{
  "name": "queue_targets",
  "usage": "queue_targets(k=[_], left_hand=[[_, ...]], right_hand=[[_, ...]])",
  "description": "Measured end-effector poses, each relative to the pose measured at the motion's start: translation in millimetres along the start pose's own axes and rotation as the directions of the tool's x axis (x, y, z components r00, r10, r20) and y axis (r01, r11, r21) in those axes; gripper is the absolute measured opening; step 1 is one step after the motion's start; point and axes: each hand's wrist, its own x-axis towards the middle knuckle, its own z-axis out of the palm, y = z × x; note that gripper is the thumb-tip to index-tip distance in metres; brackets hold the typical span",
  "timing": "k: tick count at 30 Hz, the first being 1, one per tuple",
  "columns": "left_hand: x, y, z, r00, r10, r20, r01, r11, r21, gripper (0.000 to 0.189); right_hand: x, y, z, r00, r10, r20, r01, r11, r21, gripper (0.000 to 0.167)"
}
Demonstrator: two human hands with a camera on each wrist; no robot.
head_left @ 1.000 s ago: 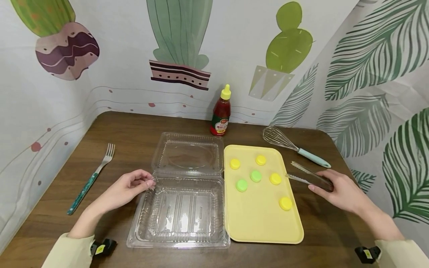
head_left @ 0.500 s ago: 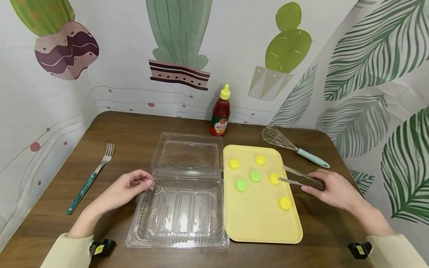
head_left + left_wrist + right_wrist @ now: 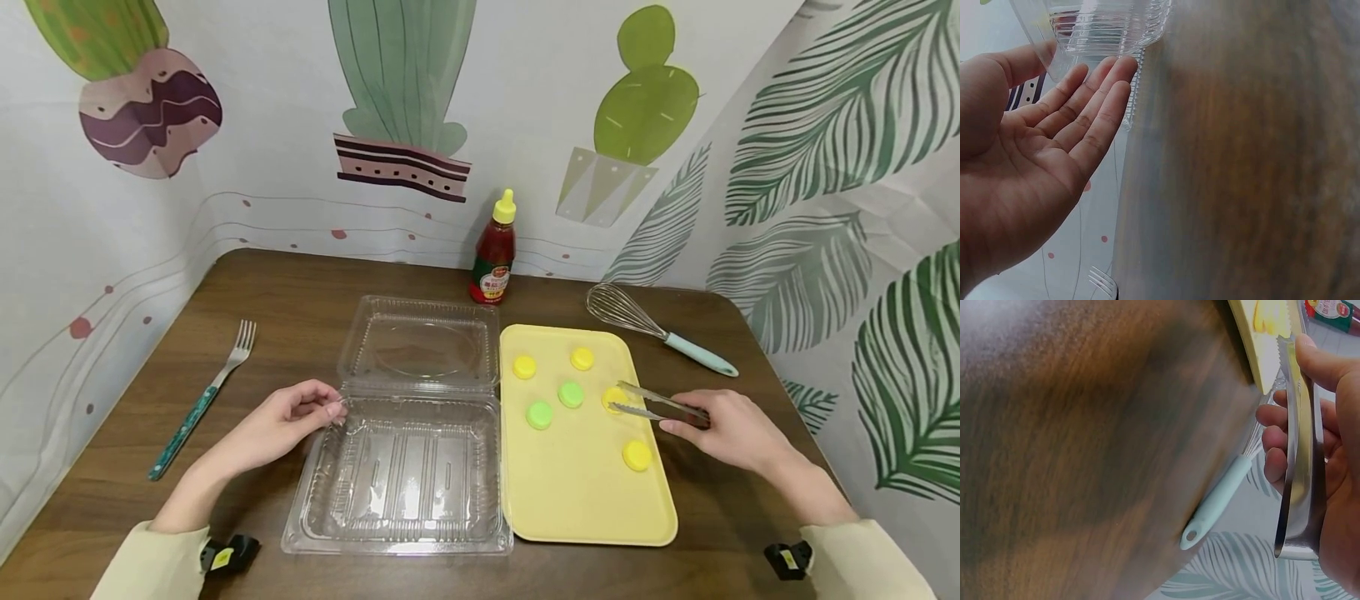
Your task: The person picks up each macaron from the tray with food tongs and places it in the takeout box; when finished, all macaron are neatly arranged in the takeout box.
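Observation:
My left hand [image 3: 296, 421] pinches the left rim of a clear plastic clamshell container [image 3: 412, 542], thumb on one side and fingers on the other. The container lies open, its lid [image 3: 420, 346] folded back. In my right hand [image 3: 738, 429] I hold metal food tongs [image 3: 1302, 462] with serrated tips. The tips straddle a yellow macaron-like round [image 3: 613, 395] on the right side of a yellow tray [image 3: 585, 508]; whether they touch it I cannot tell. Two green rounds [image 3: 571, 394] and several other yellow rounds [image 3: 637, 456] lie on the same tray.
A whisk [image 3: 675, 340] with a pale blue handle lies behind my right hand. The red sauce bottle [image 3: 493, 258] stands upright at the table's back edge. To the left lies a fork [image 3: 202, 408]. Tray and container sit side by side on the wooden table [image 3: 285, 292].
My right hand has moved left with the tongs, from beside the tray to over it, bringing the tips to the yellow round. The left hand has stayed on the container's rim.

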Motion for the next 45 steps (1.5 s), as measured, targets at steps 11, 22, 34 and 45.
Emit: queue_targets(k=[11, 22, 34, 45], left_hand=[[0.9, 0.0, 0.4, 1.000, 0.006, 0.001, -0.006, 1.000, -0.004, 0.017], [0.2, -0.4, 0.5, 1.000, 0.004, 0.004, -0.004, 1.000, -0.011, 0.017], [0.9, -1.5, 1.6, 1.000, 0.012, -0.002, -0.012, 1.000, -0.014, 0.016], [0.8, -2.7, -0.6, 1.000, 0.019, 0.002, -0.019, 1.000, -0.011, 0.015]], right_hand=[[-0.3, -3, 1, 0.999, 0.028, 0.031, -0.028, 1.000, -0.005, 0.020], [-1.3, 0, 2, 1.000, 0.001, 0.015, -0.001, 1.000, -0.024, 0.023], [-2.1, 1, 2, 0.998, -0.047, -0.034, 0.045, 0.997, -0.061, 0.017], [8.8, -6, -5, 0.986, -0.133, -0.099, 0.128, 0.990, -0.053, 0.014]])
